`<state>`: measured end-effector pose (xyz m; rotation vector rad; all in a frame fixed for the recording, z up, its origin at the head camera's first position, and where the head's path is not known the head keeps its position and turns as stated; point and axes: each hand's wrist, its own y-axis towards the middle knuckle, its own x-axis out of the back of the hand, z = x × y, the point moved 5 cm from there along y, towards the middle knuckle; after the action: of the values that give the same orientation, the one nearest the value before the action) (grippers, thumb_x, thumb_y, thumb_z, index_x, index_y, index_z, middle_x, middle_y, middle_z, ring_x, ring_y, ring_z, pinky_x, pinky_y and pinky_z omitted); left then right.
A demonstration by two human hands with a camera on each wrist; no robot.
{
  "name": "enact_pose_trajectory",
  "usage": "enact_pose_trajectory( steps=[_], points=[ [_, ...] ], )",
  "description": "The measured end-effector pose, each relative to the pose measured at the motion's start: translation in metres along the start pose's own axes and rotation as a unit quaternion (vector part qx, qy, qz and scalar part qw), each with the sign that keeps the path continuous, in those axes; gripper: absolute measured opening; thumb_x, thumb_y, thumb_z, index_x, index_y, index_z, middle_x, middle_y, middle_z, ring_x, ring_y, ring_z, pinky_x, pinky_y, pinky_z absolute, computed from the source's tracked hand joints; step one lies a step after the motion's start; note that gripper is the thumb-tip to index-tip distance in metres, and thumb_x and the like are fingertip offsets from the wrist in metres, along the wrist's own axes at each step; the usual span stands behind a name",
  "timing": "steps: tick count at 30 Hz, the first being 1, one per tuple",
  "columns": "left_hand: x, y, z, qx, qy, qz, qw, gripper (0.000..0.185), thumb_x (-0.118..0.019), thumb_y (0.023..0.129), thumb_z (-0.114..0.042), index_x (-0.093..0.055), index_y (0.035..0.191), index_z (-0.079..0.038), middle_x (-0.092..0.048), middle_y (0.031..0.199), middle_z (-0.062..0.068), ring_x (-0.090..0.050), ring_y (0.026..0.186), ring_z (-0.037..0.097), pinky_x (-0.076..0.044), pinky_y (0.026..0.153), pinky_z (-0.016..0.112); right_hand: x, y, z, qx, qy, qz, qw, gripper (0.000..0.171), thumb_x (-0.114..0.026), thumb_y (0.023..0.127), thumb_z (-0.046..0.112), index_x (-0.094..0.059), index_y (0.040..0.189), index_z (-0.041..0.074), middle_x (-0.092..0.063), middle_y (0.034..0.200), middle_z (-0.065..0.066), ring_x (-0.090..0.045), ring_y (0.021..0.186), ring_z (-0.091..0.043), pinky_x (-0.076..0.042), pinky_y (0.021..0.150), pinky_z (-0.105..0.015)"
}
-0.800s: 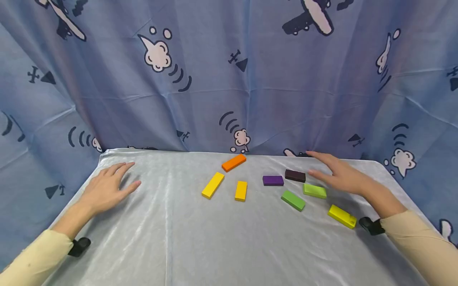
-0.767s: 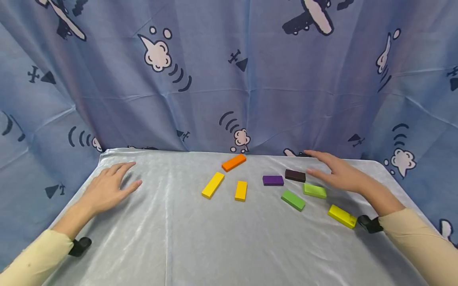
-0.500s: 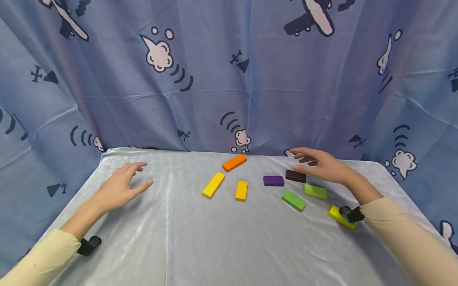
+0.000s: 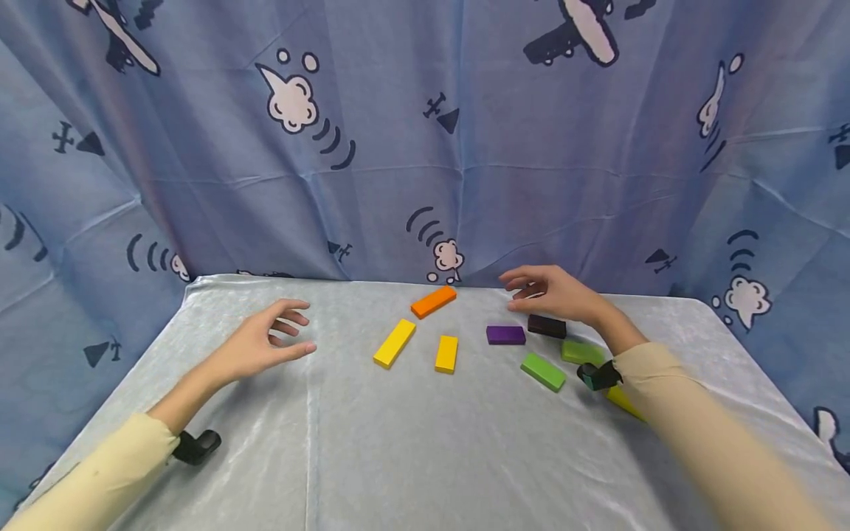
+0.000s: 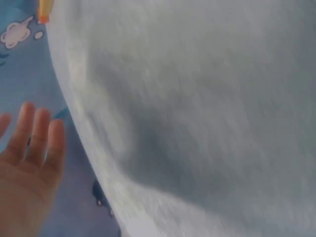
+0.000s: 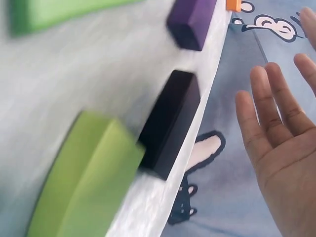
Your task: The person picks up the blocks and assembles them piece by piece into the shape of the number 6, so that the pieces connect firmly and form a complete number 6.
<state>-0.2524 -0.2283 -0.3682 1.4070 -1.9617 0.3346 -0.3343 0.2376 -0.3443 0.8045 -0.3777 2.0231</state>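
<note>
Right hand (image 4: 554,293) hovers above the table (image 4: 372,442) near the back edge, fingers apart and loosely bent, holding nothing — it is nearest the dark brown block (image 4: 547,325), which lies flat just beside the purple block (image 4: 505,335). Left hand (image 4: 262,343) hangs over the table's left part, fingers spread and relaxed, well apart from the yellow block (image 4: 395,343) and orange block (image 4: 434,302).

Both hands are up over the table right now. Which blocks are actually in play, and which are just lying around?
In play:
- right hand, open, above the dark brown block
- purple block and orange block, nearest its fingertips
- left hand, open, holding nothing

Lying about:
- two yellow blocks
- two green blocks
- blue curtain
</note>
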Motion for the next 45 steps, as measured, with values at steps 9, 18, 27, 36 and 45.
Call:
enact_pose_trajectory(
  steps=[9,18,27,36,45],
  points=[
    [-0.026,0.011,-0.006,0.005,-0.027,0.029,0.9992,0.071,-0.088,0.083,-0.027,-0.052,0.142,-0.011,-0.064,0.122,0.015,-0.064,0.106,0.032,-0.055,0.085,0.043,-0.016,0.027,-0.002,-0.022,0.027,0.017,0.999,0.054,-0.080,0.091,0.014,-0.059,0.138,-0.002,-0.061,0.130,-0.026,-0.064,0.109,-0.033,-0.052,0.094,-0.047],
    [-0.046,0.020,-0.007,-0.002,-0.029,0.053,0.9982,0.072,-0.087,0.083,-0.028,-0.052,0.142,-0.006,-0.065,0.120,0.014,-0.065,0.102,0.028,-0.056,0.083,0.040,-0.027,0.048,-0.008,-0.044,0.054,0.000,0.998,0.054,-0.081,0.090,0.012,-0.060,0.137,-0.001,-0.061,0.133,-0.024,-0.064,0.110,-0.034,-0.047,0.099,-0.051],
    [-0.067,0.034,-0.013,0.003,-0.033,0.059,0.9977,0.072,-0.088,0.083,-0.030,-0.053,0.141,-0.007,-0.065,0.116,0.008,-0.066,0.098,0.021,-0.053,0.087,0.039,-0.037,0.065,-0.010,-0.059,0.076,-0.014,0.995,0.052,-0.080,0.090,0.008,-0.060,0.138,0.000,-0.061,0.133,-0.023,-0.062,0.112,-0.035,-0.044,0.102,-0.052],
    [-0.074,0.047,-0.029,0.013,-0.027,0.064,0.9975,0.071,-0.090,0.080,-0.028,-0.055,0.138,-0.006,-0.067,0.112,0.009,-0.068,0.093,0.021,-0.053,0.086,0.039,-0.043,0.078,-0.015,-0.069,0.095,-0.012,0.993,0.055,-0.082,0.088,0.011,-0.061,0.138,0.000,-0.062,0.131,-0.022,-0.062,0.113,-0.033,-0.042,0.105,-0.050],
    [-0.083,0.058,-0.037,0.031,-0.028,0.085,0.9955,0.073,-0.091,0.079,-0.027,-0.055,0.138,-0.005,-0.067,0.112,0.009,-0.067,0.089,0.018,-0.054,0.082,0.036,-0.044,0.085,-0.019,-0.077,0.115,-0.016,0.990,0.054,-0.081,0.089,0.009,-0.061,0.139,0.002,-0.061,0.133,-0.020,-0.059,0.117,-0.033,-0.044,0.104,-0.048]
  ],
)
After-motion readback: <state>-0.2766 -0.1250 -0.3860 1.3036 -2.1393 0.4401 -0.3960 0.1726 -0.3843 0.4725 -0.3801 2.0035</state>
